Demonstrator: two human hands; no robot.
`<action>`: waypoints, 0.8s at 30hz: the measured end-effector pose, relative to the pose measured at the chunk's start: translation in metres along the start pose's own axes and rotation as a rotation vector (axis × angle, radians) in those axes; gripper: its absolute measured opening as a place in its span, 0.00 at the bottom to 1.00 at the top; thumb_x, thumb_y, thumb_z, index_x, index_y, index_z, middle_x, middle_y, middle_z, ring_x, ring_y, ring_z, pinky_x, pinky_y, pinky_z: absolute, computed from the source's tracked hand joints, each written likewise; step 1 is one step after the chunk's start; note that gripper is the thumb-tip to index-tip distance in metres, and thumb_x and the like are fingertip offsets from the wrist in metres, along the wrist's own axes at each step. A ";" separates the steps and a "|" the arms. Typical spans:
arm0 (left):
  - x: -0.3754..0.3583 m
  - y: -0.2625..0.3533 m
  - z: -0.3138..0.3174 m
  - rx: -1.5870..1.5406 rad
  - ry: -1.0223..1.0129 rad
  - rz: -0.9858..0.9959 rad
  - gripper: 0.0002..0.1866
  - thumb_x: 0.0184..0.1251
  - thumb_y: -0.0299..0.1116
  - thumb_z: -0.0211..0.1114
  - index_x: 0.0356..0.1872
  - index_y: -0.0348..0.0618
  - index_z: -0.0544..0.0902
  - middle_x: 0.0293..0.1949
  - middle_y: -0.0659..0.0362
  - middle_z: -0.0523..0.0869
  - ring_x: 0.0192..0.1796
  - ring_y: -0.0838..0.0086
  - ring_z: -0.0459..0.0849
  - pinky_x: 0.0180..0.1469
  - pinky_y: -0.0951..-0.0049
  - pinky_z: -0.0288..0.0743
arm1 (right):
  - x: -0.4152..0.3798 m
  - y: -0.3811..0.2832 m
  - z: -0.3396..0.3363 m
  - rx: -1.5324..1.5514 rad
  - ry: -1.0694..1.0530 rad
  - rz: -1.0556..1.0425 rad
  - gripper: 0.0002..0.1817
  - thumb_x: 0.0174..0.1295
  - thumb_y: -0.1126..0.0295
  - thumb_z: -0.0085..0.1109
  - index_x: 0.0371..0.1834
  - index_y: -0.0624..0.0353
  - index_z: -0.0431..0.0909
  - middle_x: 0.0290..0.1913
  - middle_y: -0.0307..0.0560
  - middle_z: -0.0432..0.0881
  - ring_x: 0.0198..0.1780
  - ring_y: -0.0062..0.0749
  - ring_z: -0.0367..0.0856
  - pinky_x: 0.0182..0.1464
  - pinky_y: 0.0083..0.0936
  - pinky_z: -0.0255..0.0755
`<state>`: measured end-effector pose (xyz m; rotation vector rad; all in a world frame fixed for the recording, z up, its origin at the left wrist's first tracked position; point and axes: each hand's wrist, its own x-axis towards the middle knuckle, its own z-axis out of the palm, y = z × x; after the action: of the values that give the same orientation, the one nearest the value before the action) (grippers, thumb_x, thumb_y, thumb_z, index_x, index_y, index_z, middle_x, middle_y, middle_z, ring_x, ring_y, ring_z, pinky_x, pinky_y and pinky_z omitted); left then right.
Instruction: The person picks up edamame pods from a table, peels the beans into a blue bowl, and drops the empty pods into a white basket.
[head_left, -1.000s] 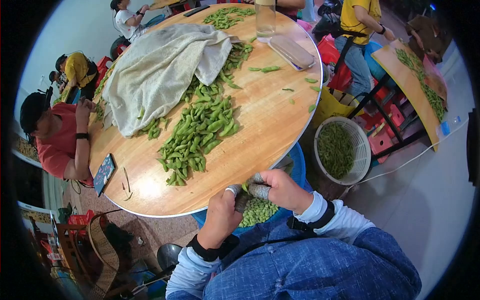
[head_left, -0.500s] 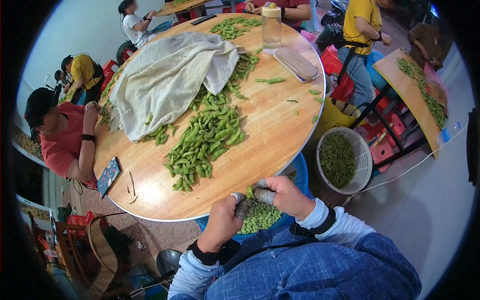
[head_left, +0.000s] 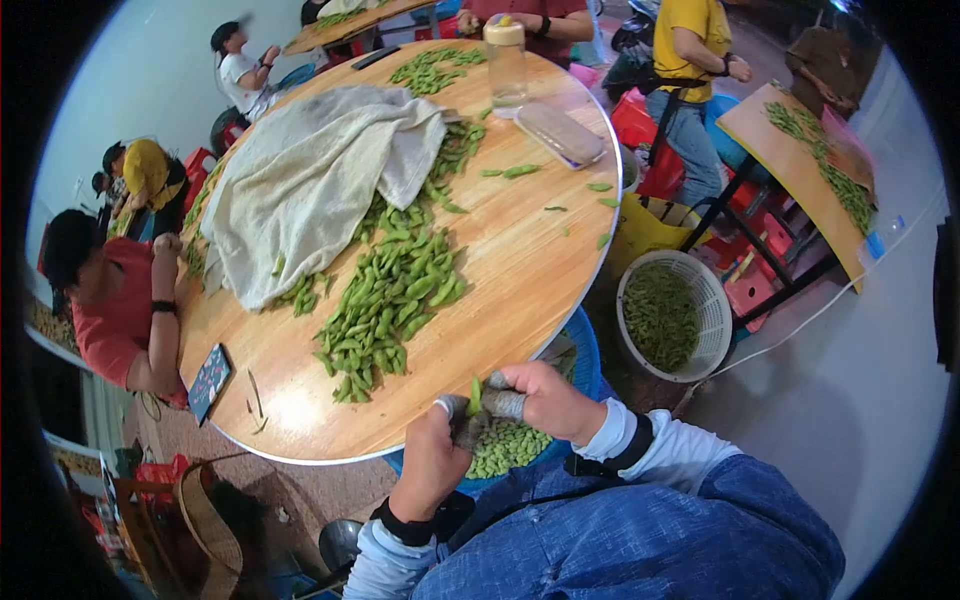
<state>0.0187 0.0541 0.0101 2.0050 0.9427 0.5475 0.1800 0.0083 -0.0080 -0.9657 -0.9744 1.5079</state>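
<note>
Hands shifted slightly left, pod [head_left: 474, 396] upright between both grips, left hand [head_left: 432, 458], right hand [head_left: 545, 400] pinched shut on it

Single head view, looking steeply down over round table [head_left: 520, 290], close above hands.

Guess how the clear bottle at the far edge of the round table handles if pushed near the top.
The bottle stands upright, tall and narrow, so it probably tips rather than slides. Its smooth clear wall looks slippery. Fill level is unclear, so weight is uncertain.
</note>
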 end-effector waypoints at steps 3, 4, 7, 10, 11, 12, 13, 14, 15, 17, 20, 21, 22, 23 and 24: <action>0.000 -0.014 0.003 0.118 0.052 0.196 0.05 0.53 0.24 0.58 0.32 0.35 0.74 0.20 0.51 0.78 0.25 0.66 0.79 0.28 0.69 0.70 | 0.000 0.004 -0.003 -0.117 -0.028 -0.069 0.06 0.59 0.74 0.51 0.36 0.66 0.74 0.33 0.35 0.77 0.37 0.15 0.71 0.42 0.18 0.67; 0.000 -0.014 0.002 0.036 0.016 0.160 0.05 0.54 0.24 0.58 0.32 0.35 0.74 0.20 0.52 0.77 0.24 0.67 0.78 0.27 0.70 0.70 | -0.001 0.003 -0.004 -0.169 -0.023 -0.096 0.06 0.58 0.74 0.52 0.36 0.65 0.74 0.32 0.35 0.77 0.37 0.15 0.70 0.42 0.18 0.67; -0.002 -0.020 0.000 -0.329 -0.072 0.033 0.03 0.58 0.24 0.54 0.30 0.35 0.74 0.19 0.60 0.76 0.23 0.77 0.75 0.26 0.77 0.68 | -0.006 -0.008 -0.001 -0.275 -0.009 -0.175 0.06 0.56 0.77 0.52 0.35 0.67 0.74 0.30 0.38 0.78 0.34 0.14 0.69 0.38 0.18 0.67; -0.002 -0.019 -0.001 -0.487 -0.107 -0.078 0.03 0.59 0.24 0.52 0.31 0.36 0.74 0.22 0.63 0.77 0.25 0.81 0.74 0.27 0.80 0.68 | -0.007 -0.009 -0.001 -0.361 0.005 -0.208 0.06 0.54 0.78 0.52 0.34 0.67 0.73 0.28 0.43 0.78 0.33 0.15 0.69 0.37 0.20 0.67; -0.001 -0.015 -0.001 -0.524 -0.074 -0.117 0.03 0.59 0.24 0.52 0.31 0.36 0.74 0.23 0.63 0.77 0.25 0.82 0.74 0.28 0.81 0.68 | -0.007 -0.010 0.000 -0.404 0.021 -0.212 0.05 0.54 0.77 0.53 0.32 0.66 0.72 0.26 0.44 0.76 0.32 0.16 0.69 0.35 0.21 0.67; -0.002 -0.008 -0.001 -0.559 -0.039 -0.157 0.03 0.59 0.24 0.52 0.32 0.36 0.74 0.24 0.63 0.77 0.25 0.82 0.74 0.28 0.81 0.68 | -0.008 -0.010 0.001 -0.446 0.036 -0.215 0.05 0.54 0.76 0.54 0.31 0.66 0.72 0.25 0.45 0.75 0.30 0.17 0.69 0.34 0.22 0.67; -0.002 -0.004 -0.001 -0.594 -0.004 -0.200 0.03 0.59 0.24 0.51 0.32 0.36 0.73 0.25 0.63 0.77 0.26 0.82 0.74 0.28 0.82 0.68 | -0.008 -0.009 0.002 -0.486 0.051 -0.216 0.05 0.53 0.75 0.55 0.29 0.65 0.71 0.23 0.47 0.73 0.29 0.18 0.69 0.33 0.23 0.66; -0.001 -0.005 -0.001 -0.587 -0.022 -0.191 0.04 0.59 0.26 0.52 0.33 0.38 0.73 0.25 0.64 0.76 0.25 0.83 0.73 0.27 0.82 0.67 | -0.008 -0.006 0.003 -0.541 0.053 -0.238 0.05 0.53 0.75 0.55 0.29 0.65 0.71 0.23 0.48 0.73 0.28 0.19 0.69 0.32 0.23 0.66; -0.002 -0.008 0.000 -0.582 -0.039 -0.184 0.05 0.60 0.29 0.53 0.35 0.39 0.73 0.25 0.65 0.76 0.25 0.83 0.72 0.27 0.83 0.65 | -0.007 -0.003 0.003 -0.596 0.053 -0.258 0.05 0.52 0.75 0.55 0.28 0.65 0.71 0.23 0.49 0.72 0.27 0.21 0.69 0.32 0.24 0.66; -0.004 -0.009 0.000 -0.631 -0.048 -0.243 0.06 0.60 0.30 0.52 0.36 0.41 0.72 0.25 0.66 0.74 0.24 0.84 0.71 0.26 0.85 0.64 | -0.006 0.001 0.004 -0.645 0.043 -0.245 0.05 0.51 0.75 0.55 0.28 0.64 0.71 0.23 0.51 0.72 0.26 0.24 0.69 0.31 0.25 0.66; -0.001 -0.006 0.003 -0.741 -0.025 -0.364 0.05 0.58 0.26 0.49 0.35 0.42 0.72 0.24 0.67 0.72 0.24 0.84 0.68 0.26 0.85 0.62 | -0.005 0.002 0.005 -0.622 0.059 -0.196 0.04 0.50 0.76 0.54 0.28 0.64 0.71 0.23 0.52 0.73 0.26 0.29 0.71 0.31 0.26 0.66; -0.001 -0.008 0.006 -0.744 -0.003 -0.369 0.05 0.57 0.24 0.48 0.33 0.41 0.72 0.23 0.67 0.71 0.24 0.84 0.66 0.25 0.84 0.60 | -0.005 0.003 0.007 -0.605 0.079 -0.205 0.04 0.50 0.75 0.55 0.28 0.64 0.71 0.23 0.51 0.73 0.26 0.30 0.72 0.30 0.26 0.66; -0.003 -0.009 0.007 -0.748 0.027 -0.382 0.06 0.55 0.23 0.47 0.32 0.41 0.72 0.23 0.67 0.70 0.23 0.84 0.65 0.25 0.84 0.58 | -0.006 0.005 0.009 -0.583 0.089 -0.208 0.04 0.51 0.75 0.55 0.28 0.64 0.72 0.23 0.51 0.73 0.26 0.32 0.72 0.30 0.26 0.66; -0.002 -0.005 0.008 -0.781 0.038 -0.379 0.08 0.52 0.22 0.47 0.32 0.42 0.72 0.24 0.67 0.70 0.26 0.84 0.66 0.28 0.83 0.60 | -0.007 0.006 0.012 -0.565 0.078 -0.167 0.05 0.51 0.74 0.55 0.28 0.64 0.72 0.23 0.50 0.74 0.26 0.32 0.73 0.30 0.25 0.66; -0.003 -0.010 0.010 -0.786 0.038 -0.362 0.07 0.52 0.23 0.47 0.32 0.42 0.72 0.25 0.67 0.70 0.27 0.83 0.66 0.28 0.83 0.60 | -0.007 0.003 0.013 -0.550 0.067 -0.128 0.05 0.52 0.73 0.56 0.29 0.64 0.73 0.24 0.49 0.75 0.26 0.33 0.73 0.30 0.25 0.66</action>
<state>0.0191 0.0503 -0.0033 1.0996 0.8988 0.6261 0.1678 -0.0005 -0.0055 -1.2990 -1.4114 1.1088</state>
